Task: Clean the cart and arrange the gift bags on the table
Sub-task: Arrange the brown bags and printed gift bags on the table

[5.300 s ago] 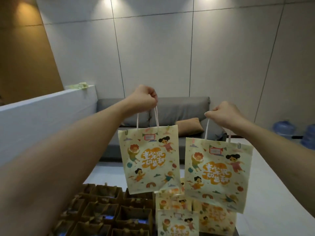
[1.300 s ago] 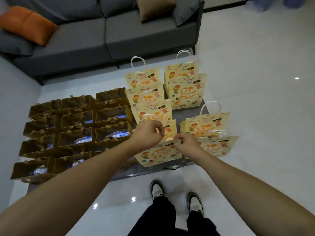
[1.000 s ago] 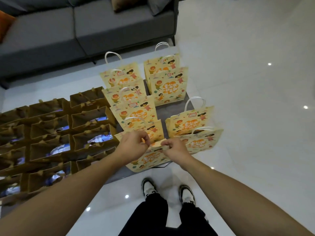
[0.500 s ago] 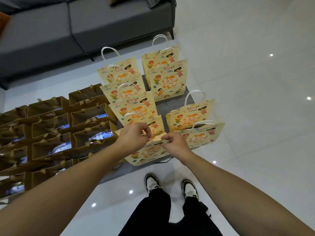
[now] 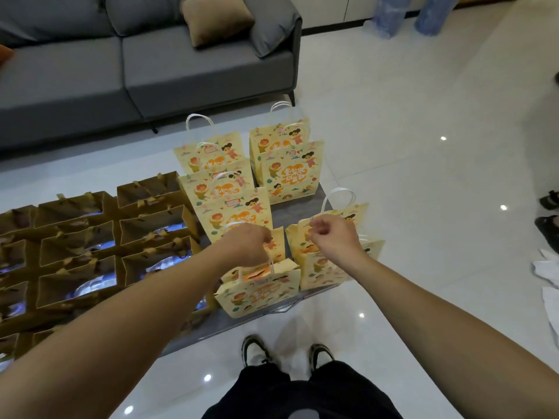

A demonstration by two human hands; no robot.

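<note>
Several yellow cartoon-print gift bags stand in two rows on a low grey table (image 5: 292, 211). My left hand (image 5: 248, 244) grips the white rope handles of the nearest yellow bag (image 5: 260, 293), which sits tilted at the table's front edge. My right hand (image 5: 332, 241) is just to the right with its fingers curled at the top edge of the right front yellow bag (image 5: 320, 272). Whether it pinches that edge I cannot tell. Two more yellow bags (image 5: 287, 173) stand at the far end.
Several open brown gift bags (image 5: 81, 252) fill the table's left part. A grey sofa (image 5: 145, 65) stands behind. Blue water bottles (image 5: 390, 13) are at the far right. Another person's sandalled feet (image 5: 549, 213) and white paper (image 5: 549, 269) are at the right edge.
My right hand has let go of the nearest bag's top edge and moved right to the neighbouring bag. My left hand has shifted to that bag's handles. The camera has tilted up slightly.
</note>
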